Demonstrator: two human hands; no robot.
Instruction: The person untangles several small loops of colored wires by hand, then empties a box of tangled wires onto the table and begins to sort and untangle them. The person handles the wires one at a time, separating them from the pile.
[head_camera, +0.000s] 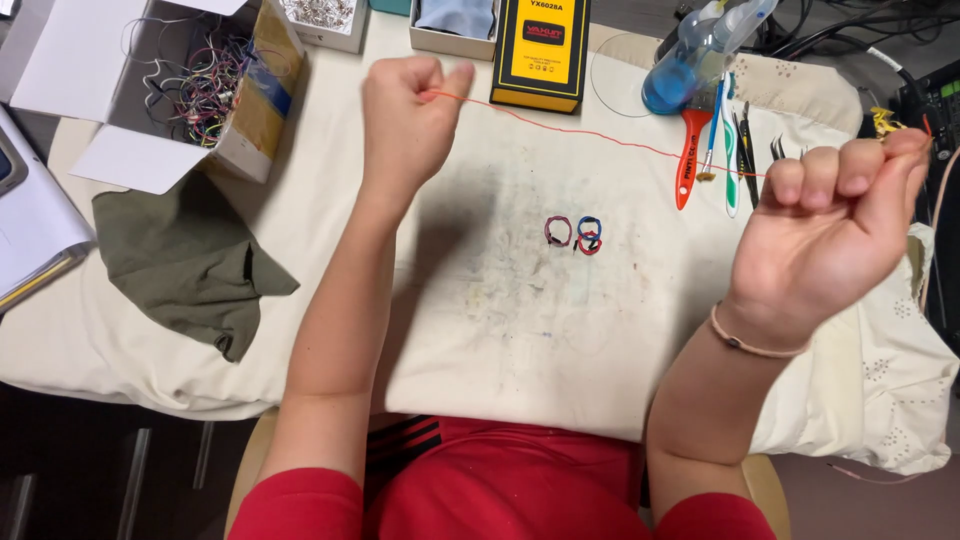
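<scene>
Stained cream cloth (520, 330) covering the worktable, red shirt (500, 490) at bottom edge. Two hands up over cloth, well apart. Left hand (408, 120) fisted, pinching one end of thin red wire (580, 132) between thumb and forefinger. Right hand (830, 235) fisted too, clamping the other end near the fingertips, thin beige band (755, 343) on its wrist. One wire stretching taut between both hands, hanging above cloth, running over the red-handled tool.

Small wire coils (573, 233) lying mid-cloth below the wire, looking like three, dark red, blue, red; two touching, exact count hard to tell. One olive rag (190, 265) lying crumpled at left. One open white cardboard box (110, 90) far left, sitting on cloth, holding tangle of multicoloured wires (200, 85). One yellow rectangular box (541, 50) with black label patch lying at far centre, just beyond left thumb. Small tray with blue-grey cloth (455, 20) beside it, another tray of small silvery parts (320, 15) left of that. One red-handled tool (690, 160), a blue-green brush (730, 160), dark tweezers (745, 145) lying side by side at right. One blue squeeze bottle (690, 60) lying tilted above them. Black cables (850, 30) far right corner.
</scene>
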